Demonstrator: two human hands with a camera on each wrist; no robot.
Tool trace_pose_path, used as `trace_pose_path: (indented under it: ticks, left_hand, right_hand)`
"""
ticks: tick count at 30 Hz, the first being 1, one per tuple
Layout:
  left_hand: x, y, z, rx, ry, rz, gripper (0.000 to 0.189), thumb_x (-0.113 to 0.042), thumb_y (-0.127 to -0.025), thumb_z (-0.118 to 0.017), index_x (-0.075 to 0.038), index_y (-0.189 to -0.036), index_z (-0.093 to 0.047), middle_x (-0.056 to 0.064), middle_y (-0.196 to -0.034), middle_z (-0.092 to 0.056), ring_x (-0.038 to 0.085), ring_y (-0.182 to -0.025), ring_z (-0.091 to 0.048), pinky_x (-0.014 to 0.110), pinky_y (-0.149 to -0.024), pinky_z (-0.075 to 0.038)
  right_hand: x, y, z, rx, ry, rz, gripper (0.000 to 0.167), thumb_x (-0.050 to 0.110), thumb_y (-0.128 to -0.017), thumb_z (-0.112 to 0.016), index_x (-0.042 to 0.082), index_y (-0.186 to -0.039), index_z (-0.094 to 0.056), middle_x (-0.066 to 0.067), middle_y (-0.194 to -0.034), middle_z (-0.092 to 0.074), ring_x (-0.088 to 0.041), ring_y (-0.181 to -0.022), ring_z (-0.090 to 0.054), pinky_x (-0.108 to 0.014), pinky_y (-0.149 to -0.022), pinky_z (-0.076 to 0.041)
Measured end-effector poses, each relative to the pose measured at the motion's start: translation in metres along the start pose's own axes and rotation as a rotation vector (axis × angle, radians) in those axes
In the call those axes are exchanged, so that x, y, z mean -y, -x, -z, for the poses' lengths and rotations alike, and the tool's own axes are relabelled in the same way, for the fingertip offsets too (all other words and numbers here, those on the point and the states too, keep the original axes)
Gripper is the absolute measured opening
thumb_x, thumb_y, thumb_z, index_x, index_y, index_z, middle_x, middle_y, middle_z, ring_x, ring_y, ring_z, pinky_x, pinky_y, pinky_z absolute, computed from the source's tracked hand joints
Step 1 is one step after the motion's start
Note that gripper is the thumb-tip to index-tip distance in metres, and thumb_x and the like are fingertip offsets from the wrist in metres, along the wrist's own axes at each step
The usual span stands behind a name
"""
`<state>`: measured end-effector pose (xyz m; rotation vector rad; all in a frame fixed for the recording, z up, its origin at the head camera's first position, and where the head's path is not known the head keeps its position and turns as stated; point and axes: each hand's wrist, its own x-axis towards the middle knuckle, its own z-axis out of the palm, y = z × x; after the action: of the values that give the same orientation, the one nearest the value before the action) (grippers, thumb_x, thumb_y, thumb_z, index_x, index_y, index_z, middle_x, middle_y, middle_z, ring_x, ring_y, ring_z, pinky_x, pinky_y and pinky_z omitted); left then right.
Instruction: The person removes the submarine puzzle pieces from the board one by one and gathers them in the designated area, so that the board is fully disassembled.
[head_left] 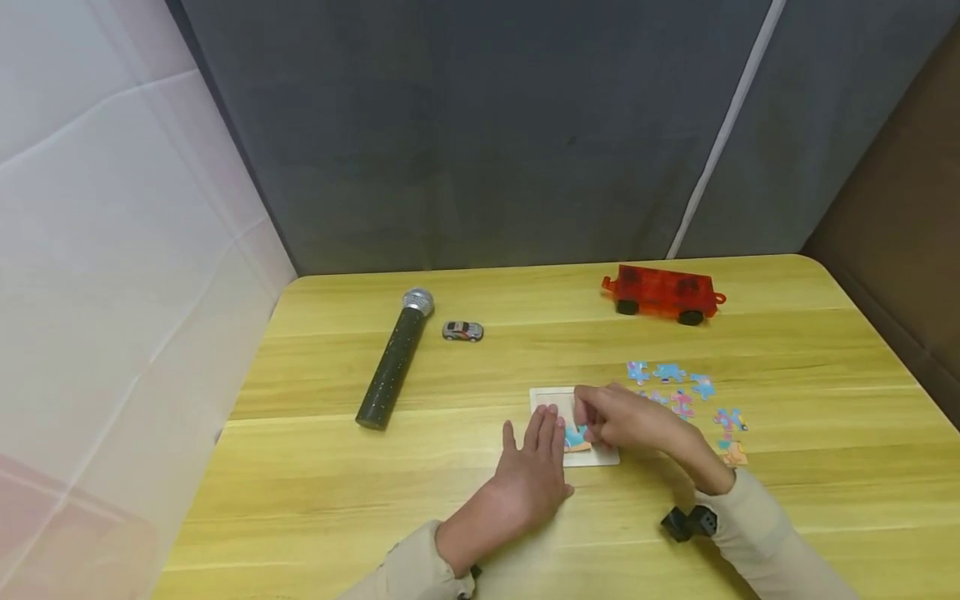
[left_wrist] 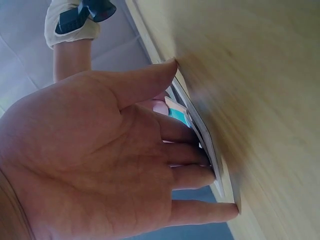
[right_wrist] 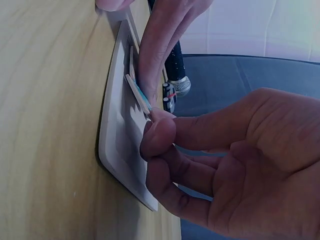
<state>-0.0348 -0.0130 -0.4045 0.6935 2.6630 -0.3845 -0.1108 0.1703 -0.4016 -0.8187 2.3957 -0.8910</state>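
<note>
A small white puzzle tray (head_left: 606,457) lies on the wooden table. My left hand (head_left: 528,479) has its fingers straight, with the fingertips resting on the tray and the thumb and little finger spread; its palm shows in the left wrist view. Between thumb and curled index finger, my right hand (head_left: 633,421) pinches the edge of a blue and orange puzzle piece (right_wrist: 138,94). That piece stands tilted over the tray in the right wrist view. Beside it, the left fingers partly cover another thin piece in the tray.
Several loose puzzle pieces (head_left: 670,372) lie right of the tray. Farther back stands a red toy wagon (head_left: 663,292). A black microphone (head_left: 393,367) with a silver head and a small toy car (head_left: 462,331) lie to the left. A dark grey curtain (head_left: 450,133) hangs behind the table.
</note>
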Motion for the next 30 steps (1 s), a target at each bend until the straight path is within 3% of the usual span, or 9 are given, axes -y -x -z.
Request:
trace_pose_path:
  ticks: [8, 18, 26, 30]
  left_hand:
    - [-0.002, 0.0, -0.001, -0.019, -0.027, 0.0, 0.084, -0.062, -0.111, -0.051, -0.011, -0.174, -0.03, 0.009, -0.184, -0.022, 0.024, -0.171, -0.019, 0.054, -0.128, -0.041]
    - [-0.005, 0.0, -0.003, -0.041, -0.051, 0.04, 0.086, -0.066, -0.109, -0.051, -0.014, -0.174, -0.032, 0.006, -0.183, -0.024, 0.022, -0.17, -0.022, 0.051, -0.128, -0.041]
    - [-0.005, 0.0, -0.004, -0.048, -0.044, 0.04, 0.085, -0.066, -0.109, -0.05, -0.014, -0.174, -0.033, 0.007, -0.183, -0.025, 0.022, -0.17, -0.023, 0.052, -0.128, -0.041]
    - [-0.005, 0.0, -0.005, -0.056, -0.043, 0.04, 0.085, -0.066, -0.109, -0.05, -0.013, -0.174, -0.033, 0.007, -0.183, -0.025, 0.023, -0.17, -0.023, 0.053, -0.128, -0.042]
  right_hand:
    - [0.003, 0.006, 0.004, -0.017, 0.041, 0.064, 0.027, -0.017, -0.098, -0.061, 0.009, -0.093, -0.058, 0.006, -0.072, -0.052, -0.001, -0.061, -0.047, -0.021, -0.061, -0.044]
    - [0.0, 0.021, 0.029, 0.021, 0.027, 0.014, 0.025, -0.013, -0.096, -0.068, 0.009, -0.092, -0.056, 0.007, -0.067, -0.051, -0.004, -0.056, -0.048, -0.022, -0.059, -0.043]
    - [-0.01, 0.039, 0.053, 0.053, -0.015, -0.011, 0.023, -0.009, -0.103, -0.062, 0.009, -0.092, -0.056, 0.005, -0.061, -0.056, -0.01, -0.057, -0.053, -0.023, -0.059, -0.038]
    - [-0.018, 0.05, 0.065, 0.096, -0.074, -0.031, 0.023, -0.01, -0.105, -0.059, 0.008, -0.091, -0.055, 0.003, -0.067, -0.057, -0.013, -0.057, -0.056, -0.025, -0.06, -0.043]
